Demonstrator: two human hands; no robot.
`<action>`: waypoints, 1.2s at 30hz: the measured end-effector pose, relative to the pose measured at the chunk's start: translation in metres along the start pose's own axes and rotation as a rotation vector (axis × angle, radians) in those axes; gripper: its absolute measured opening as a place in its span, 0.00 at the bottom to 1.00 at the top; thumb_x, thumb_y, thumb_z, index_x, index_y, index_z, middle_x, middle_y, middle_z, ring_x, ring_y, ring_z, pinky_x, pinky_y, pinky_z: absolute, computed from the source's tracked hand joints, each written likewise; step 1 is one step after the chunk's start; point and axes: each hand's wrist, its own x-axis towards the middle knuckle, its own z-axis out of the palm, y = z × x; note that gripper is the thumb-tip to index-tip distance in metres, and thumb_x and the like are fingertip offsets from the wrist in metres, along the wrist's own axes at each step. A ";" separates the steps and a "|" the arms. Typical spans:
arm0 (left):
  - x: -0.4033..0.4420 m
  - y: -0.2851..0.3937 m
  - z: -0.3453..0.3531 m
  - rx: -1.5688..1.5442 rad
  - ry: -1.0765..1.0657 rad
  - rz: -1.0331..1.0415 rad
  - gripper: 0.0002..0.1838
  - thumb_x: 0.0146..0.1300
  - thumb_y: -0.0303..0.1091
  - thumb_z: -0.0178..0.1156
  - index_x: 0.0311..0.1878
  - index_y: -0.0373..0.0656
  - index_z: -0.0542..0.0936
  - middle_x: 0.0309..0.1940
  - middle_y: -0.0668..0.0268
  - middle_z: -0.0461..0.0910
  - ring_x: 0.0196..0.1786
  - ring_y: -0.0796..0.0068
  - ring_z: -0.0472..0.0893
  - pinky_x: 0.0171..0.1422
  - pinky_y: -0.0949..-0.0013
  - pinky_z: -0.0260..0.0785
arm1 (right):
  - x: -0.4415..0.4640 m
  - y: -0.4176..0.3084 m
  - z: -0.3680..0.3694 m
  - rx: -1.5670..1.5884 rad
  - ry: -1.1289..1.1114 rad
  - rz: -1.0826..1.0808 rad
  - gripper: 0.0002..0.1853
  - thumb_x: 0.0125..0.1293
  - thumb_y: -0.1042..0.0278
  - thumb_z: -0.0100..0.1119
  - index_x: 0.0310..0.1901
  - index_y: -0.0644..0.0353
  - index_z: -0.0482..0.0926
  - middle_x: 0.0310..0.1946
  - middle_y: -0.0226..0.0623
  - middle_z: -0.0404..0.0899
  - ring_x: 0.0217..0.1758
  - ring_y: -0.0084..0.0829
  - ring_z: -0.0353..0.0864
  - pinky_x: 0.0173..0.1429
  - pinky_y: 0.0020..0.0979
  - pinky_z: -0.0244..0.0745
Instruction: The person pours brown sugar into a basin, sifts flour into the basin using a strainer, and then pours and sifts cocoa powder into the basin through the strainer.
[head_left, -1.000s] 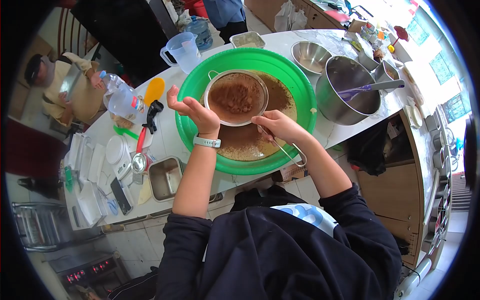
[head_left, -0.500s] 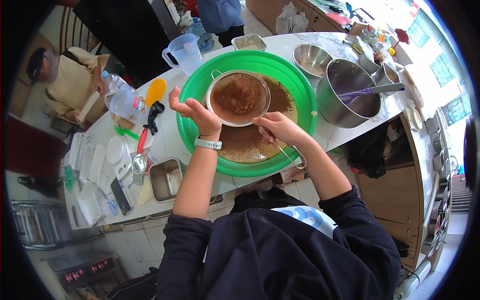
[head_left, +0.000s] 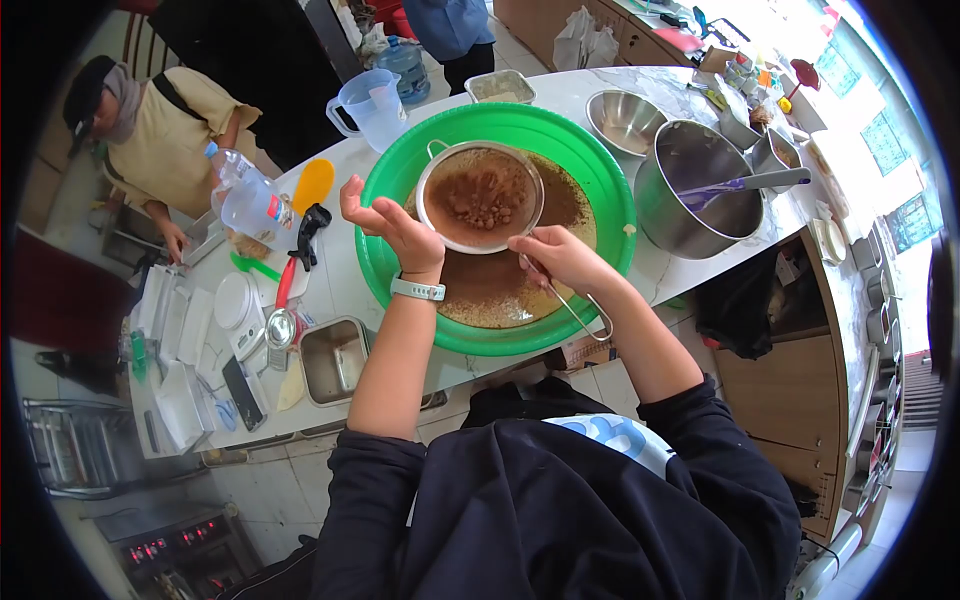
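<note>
A round metal sieve (head_left: 480, 195) holding brown, lumpy powder hangs over a large green basin (head_left: 600, 260). My right hand (head_left: 565, 258) is closed around the sieve's wire handle, close to the rim. At the sieve's left side, my left hand (head_left: 400, 232) is open, with its fingers spread and its palm edge by the rim; whether it touches cannot be made out. Below, a pale liquid batter (head_left: 500, 312) lies in the basin with brown powder spread over much of it. The middle of the batter is hidden by the sieve.
Right of the basin stand a steel bowl (head_left: 627, 120) and a deep steel pot (head_left: 690, 225) with a purple spatula (head_left: 735, 185). Left are a plastic jug (head_left: 370, 108), an orange scraper (head_left: 313, 185), a kitchen scale (head_left: 240, 310) and a steel pan (head_left: 335, 365). Another person (head_left: 165, 140) stands at far left.
The powder in the sieve has shifted and looks slightly less heaped. My hands hold nearly the same place. The person at left has straightened and moved a hand down to the white boxes.
</note>
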 end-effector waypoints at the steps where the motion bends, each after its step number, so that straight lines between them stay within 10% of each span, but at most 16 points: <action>1: 0.000 0.001 0.000 0.002 0.006 -0.025 0.29 0.69 0.53 0.28 0.58 0.36 0.55 0.57 0.55 0.56 0.63 0.61 0.53 0.66 0.56 0.37 | 0.002 0.001 -0.001 0.051 0.057 -0.017 0.17 0.66 0.58 0.49 0.25 0.61 0.68 0.13 0.28 0.67 0.14 0.19 0.67 0.19 0.23 0.64; 36: 0.000 0.003 0.000 -0.003 -0.001 -0.016 0.28 0.69 0.51 0.30 0.57 0.34 0.55 0.57 0.54 0.56 0.63 0.61 0.53 0.67 0.56 0.36 | -0.001 -0.003 0.000 -0.018 -0.021 0.018 0.15 0.65 0.59 0.52 0.26 0.62 0.70 0.14 0.29 0.69 0.15 0.19 0.69 0.17 0.23 0.64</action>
